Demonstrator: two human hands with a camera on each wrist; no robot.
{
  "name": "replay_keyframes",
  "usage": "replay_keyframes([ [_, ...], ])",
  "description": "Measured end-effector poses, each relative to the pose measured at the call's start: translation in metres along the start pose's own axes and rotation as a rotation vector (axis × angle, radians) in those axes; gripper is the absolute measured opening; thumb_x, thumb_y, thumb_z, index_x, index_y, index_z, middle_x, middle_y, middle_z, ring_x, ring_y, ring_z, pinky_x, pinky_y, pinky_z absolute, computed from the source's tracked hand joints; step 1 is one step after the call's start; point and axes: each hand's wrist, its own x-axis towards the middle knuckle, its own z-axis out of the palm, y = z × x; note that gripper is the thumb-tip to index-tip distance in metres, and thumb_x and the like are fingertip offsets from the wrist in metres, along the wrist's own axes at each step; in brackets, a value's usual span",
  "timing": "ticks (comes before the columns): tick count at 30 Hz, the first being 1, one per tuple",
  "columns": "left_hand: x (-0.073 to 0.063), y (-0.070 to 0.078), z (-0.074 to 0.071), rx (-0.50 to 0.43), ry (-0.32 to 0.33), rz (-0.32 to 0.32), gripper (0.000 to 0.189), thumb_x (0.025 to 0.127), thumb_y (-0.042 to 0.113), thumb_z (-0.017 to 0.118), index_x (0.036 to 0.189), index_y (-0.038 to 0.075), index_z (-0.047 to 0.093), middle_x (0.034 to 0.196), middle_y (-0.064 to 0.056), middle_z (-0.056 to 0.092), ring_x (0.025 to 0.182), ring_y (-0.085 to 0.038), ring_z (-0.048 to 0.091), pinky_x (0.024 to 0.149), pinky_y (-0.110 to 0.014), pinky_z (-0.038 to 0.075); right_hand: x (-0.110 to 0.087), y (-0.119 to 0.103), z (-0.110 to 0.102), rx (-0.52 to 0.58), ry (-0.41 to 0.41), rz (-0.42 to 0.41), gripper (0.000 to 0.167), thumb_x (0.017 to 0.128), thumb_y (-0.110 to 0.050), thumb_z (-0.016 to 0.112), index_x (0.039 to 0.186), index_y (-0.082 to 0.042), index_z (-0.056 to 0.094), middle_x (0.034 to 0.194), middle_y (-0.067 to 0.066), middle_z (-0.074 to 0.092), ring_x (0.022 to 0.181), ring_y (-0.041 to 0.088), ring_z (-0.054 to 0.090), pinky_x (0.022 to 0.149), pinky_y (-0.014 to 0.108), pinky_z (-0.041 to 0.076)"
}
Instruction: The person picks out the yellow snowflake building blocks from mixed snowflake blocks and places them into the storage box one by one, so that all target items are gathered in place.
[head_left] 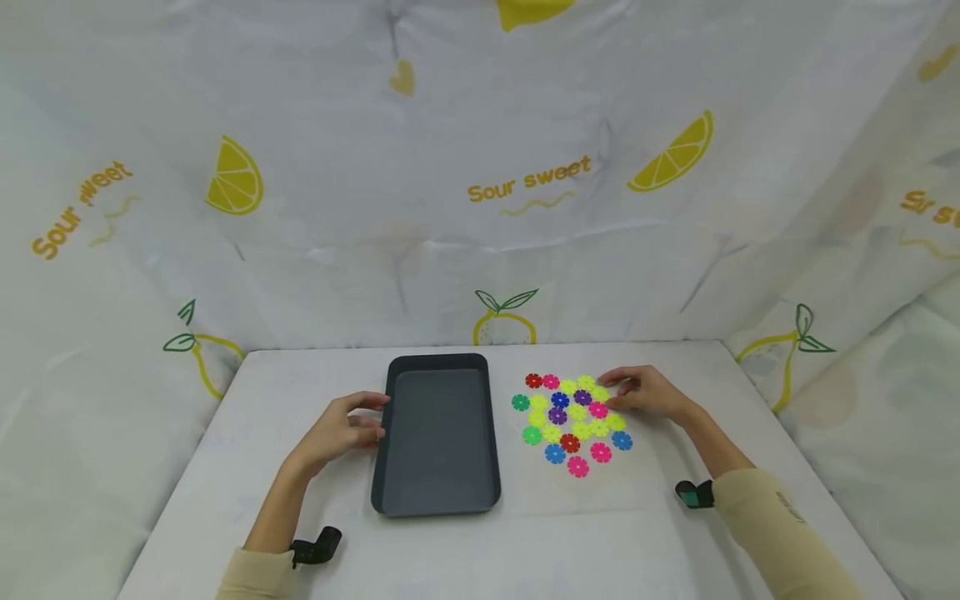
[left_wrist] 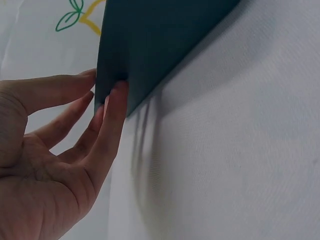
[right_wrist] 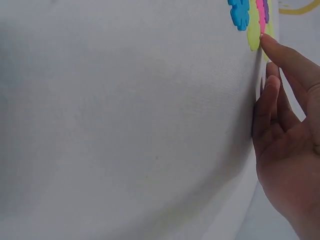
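A dark grey rectangular baking tray (head_left: 438,442) lies on the white table, its inside bare. My left hand (head_left: 333,429) is at its left side, with loosely bent fingertips against the outer wall of the tray (left_wrist: 150,45) in the left wrist view. To the right of the tray is a flat cluster of notched plastic snowflake discs (head_left: 577,412) in yellow, pink, red, blue, purple and green. At the cluster's right edge, my right hand (head_left: 648,392) has relaxed fingers; its thumb tip is right by a pink disc (head_left: 597,410) and a yellow disc (right_wrist: 254,32).
The white table (head_left: 570,542) meets a hanging white cloth (head_left: 420,250) printed with lemons and lettering behind and at both sides. Black wrist cameras show on the left wrist (head_left: 318,547) and right wrist (head_left: 694,494).
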Motion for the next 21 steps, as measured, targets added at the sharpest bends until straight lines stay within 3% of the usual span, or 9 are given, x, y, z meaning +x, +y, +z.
replay_keyframes([
  [9,-0.0014,0.0006,0.0013,-0.016,0.015,-0.023,0.064,0.096,0.003,0.076,0.155,-0.003,0.052,0.152,-0.03,0.055,0.109,-0.027,0.077,0.088,-0.033,0.066,0.0043,-0.0019,-0.0004,-0.044,0.003,0.015,0.043,0.093,-0.018,0.086,0.13,0.0,0.075,0.115,0.019,0.075,0.085,0.018,0.057,0.072,0.019,0.051],
  [21,-0.005,-0.0003,0.0031,-0.042,0.038,-0.017,0.064,0.096,-0.001,0.074,0.155,-0.003,0.052,0.154,-0.032,0.054,0.111,-0.028,0.077,0.087,-0.031,0.065,0.0083,0.0037,-0.0011,-0.062,-0.012,-0.016,0.041,0.092,-0.02,0.087,0.127,0.0,0.077,0.107,0.013,0.074,0.083,0.018,0.052,0.068,0.021,0.043],
])
